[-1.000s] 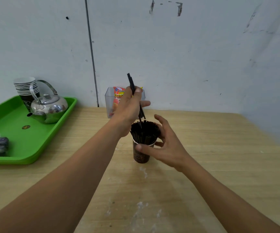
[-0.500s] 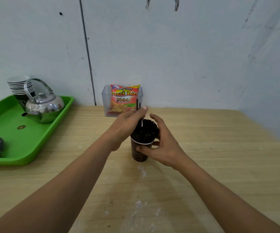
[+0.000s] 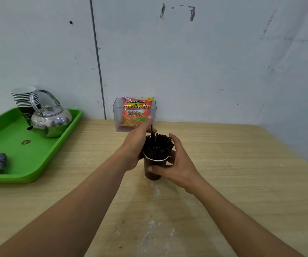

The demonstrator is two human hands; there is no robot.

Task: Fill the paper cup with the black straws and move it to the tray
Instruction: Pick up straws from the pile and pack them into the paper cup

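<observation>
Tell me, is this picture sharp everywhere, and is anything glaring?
Head view: the kettle mirrors bright highlights; the left hand, pinching a straw, has motion-smeared fingertips; the paper cup in the right hand looks fairly crisp.

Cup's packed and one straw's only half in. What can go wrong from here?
1. The black straws already fan out past the rim of the paper cup; forcing in the straw that the left hand pinches could buckle it or push neighbours out.
2. The right hand alone grips the cup; top-heavy, it may tip during the carry.
3. On the tray, the kettle and cup stack crowd the far corner, so setting down there risks a knock.
</observation>
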